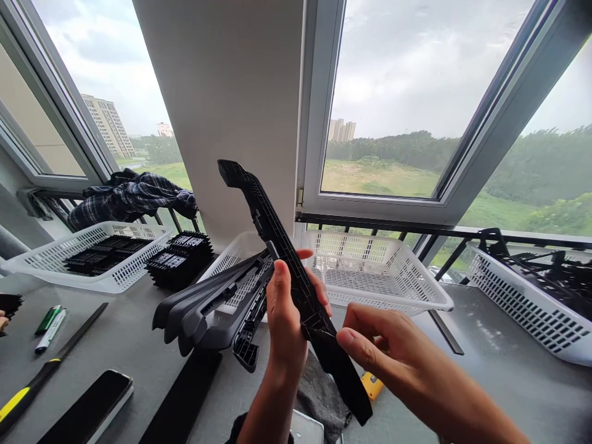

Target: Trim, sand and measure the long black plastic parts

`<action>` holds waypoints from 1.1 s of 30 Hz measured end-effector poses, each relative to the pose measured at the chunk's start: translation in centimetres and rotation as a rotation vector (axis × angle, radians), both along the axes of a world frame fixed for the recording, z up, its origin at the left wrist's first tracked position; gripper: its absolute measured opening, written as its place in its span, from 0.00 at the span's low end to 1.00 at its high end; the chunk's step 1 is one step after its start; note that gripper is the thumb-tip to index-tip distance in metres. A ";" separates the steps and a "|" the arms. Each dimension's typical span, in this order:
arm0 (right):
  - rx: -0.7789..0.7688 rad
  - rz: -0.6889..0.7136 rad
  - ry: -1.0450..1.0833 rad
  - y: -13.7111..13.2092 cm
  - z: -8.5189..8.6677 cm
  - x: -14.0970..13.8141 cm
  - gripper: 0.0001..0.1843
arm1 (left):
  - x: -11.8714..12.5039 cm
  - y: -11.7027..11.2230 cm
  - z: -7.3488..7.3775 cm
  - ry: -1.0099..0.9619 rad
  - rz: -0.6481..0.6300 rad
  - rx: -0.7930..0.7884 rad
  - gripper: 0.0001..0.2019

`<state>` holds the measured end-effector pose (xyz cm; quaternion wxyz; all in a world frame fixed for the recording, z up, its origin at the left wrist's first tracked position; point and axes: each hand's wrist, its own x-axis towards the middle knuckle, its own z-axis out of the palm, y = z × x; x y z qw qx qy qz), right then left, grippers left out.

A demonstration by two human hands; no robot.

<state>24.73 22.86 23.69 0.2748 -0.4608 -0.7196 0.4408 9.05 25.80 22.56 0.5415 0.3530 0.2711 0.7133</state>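
Left hand [287, 314] grips the long black plastic part [272, 228] about mid-length. The thumb lies along the near face and the fingers [306, 253] wrap round the back, closed firm on it. The part is held up over the near middle of the worktop [499, 370], tilted, with its top end pointing far-left toward the window pillar [222, 92] and its bottom end down near the body.

Right hand [374, 342] is at the lower stretch of the part, fingers curled in and thumb tip at the part's edge. Can't tell whether it's pinching the edge or only touching.

Just behind the hands is the middle white basket [435, 302]. A stack of similar grey-black parts [208, 311] hangs out over its left rim.

- Far left: left white basket [60, 277] with flat black gridded pieces [99, 253], and more of them piled [180, 259] just beside it.
- Far right: another white basket [522, 308] with black parts in it.
- Near left: markers [50, 324], a yellow-handled tool [28, 388] and a phone [87, 407].
- Under the held part: a grey cloth [319, 394] and a small yellow item [372, 385].

Step, as I read it: one part is out of the stack and being checked or worked along its lower edge, with the left hand steadying and the right hand doing the fine bit.

The next move likely calls for the left grip to stay firm so the long part doesn't swing into the basket. The right fingers need a clean purchase on the thin edge, and the bottom end needs clearance from the cloth and the yellow item.
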 end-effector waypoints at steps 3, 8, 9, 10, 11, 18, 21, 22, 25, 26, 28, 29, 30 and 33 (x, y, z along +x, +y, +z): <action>0.011 -0.012 -0.014 0.0 0.0 0.2 0.32 | 0.0 0.1 -0.1 0.017 -0.067 -0.007 0.29; 0.059 -0.041 -0.039 -0.1 -0.1 0.5 0.30 | 0.0 0.2 -0.2 0.020 -0.167 -0.047 0.31; 0.065 -0.046 -0.036 -0.1 -0.1 0.5 0.30 | 0.0 0.2 -0.2 0.028 -0.192 -0.061 0.31; 0.066 -0.048 -0.031 -0.2 -0.1 0.6 0.30 | 0.0 0.3 -0.2 0.042 -0.221 -0.077 0.32; 0.064 -0.048 -0.026 -0.2 -0.1 0.7 0.30 | 0.0 0.3 -0.2 0.056 -0.257 -0.092 0.32; 0.040 -0.073 -0.056 -0.3 -0.2 1.9 0.27 | 0.3 0.9 -1.0 0.128 -0.540 -0.120 0.35; 0.021 -0.056 -0.097 -0.5 0.0 2.3 0.24 | 0.4 1.1 -1.4 0.178 -0.592 -0.093 0.35; 0.015 -0.054 -0.110 -0.6 0.1 2.3 0.22 | 0.4 1.2 -1.4 0.194 -0.610 -0.084 0.36; -0.003 -0.049 -0.136 -0.8 0.4 2.3 0.19 | 0.3 1.4 -1.7 0.211 -0.655 -0.066 0.38; -0.007 -0.048 -0.138 -0.9 0.4 2.3 0.19 | 0.3 1.5 -1.8 0.210 -0.662 -0.063 0.38; -0.009 -0.044 -0.131 -0.9 0.5 2.3 0.20 | 0.3 1.5 -1.9 0.205 -0.667 -0.062 0.38; -0.012 -0.046 -0.123 -0.9 0.5 2.3 0.21 | 0.3 1.5 -1.9 0.203 -0.667 -0.063 0.37; -0.015 -0.051 -0.111 -0.9 0.5 2.3 0.22 | 0.2 1.5 -1.9 0.199 -0.661 -0.065 0.37; -0.036 -0.066 -0.054 -0.8 0.9 2.4 0.28 | -0.1 1.4 -1.7 0.192 -0.661 -0.093 0.36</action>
